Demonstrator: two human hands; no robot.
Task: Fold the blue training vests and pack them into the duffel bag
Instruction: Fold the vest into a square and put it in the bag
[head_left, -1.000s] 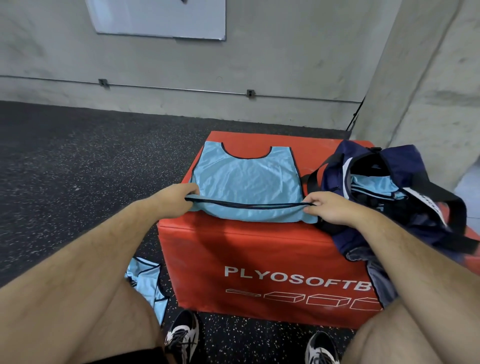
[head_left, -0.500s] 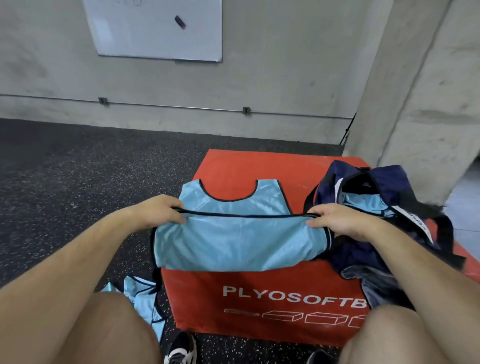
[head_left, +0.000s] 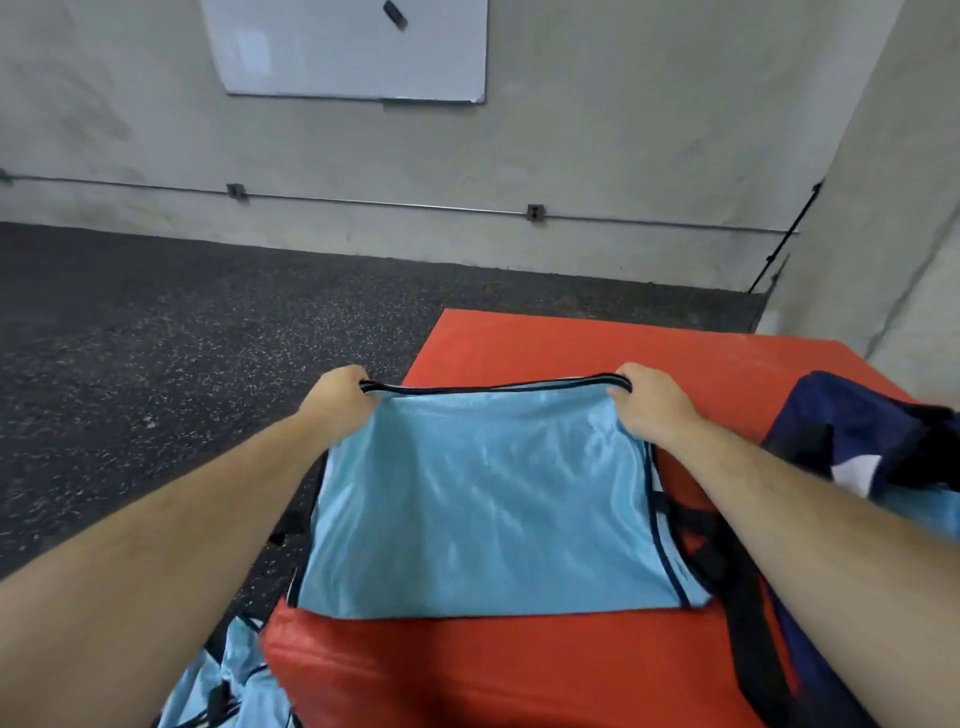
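A light-blue training vest (head_left: 488, 499) with dark trim lies doubled over on the red foam box (head_left: 519, 343). My left hand (head_left: 337, 397) pinches the vest's dark hem at its far left corner. My right hand (head_left: 649, 402) pinches the same hem at the far right corner. The hem is stretched straight between both hands, over the vest's far edge. The navy duffel bag (head_left: 852, 421) sits on the box at the right, open, with its black strap (head_left: 743, 597) running beside the vest.
More blue vests (head_left: 228, 675) lie on the dark speckled floor (head_left: 156, 364) at the box's lower left. A concrete wall with a whiteboard (head_left: 353, 47) stands behind, and a concrete pillar (head_left: 893, 208) rises at the right.
Both hands carried the vest's lower hem away from me, over to its far edge, folding it in half. The neckline is now covered. The camera tilted closer.
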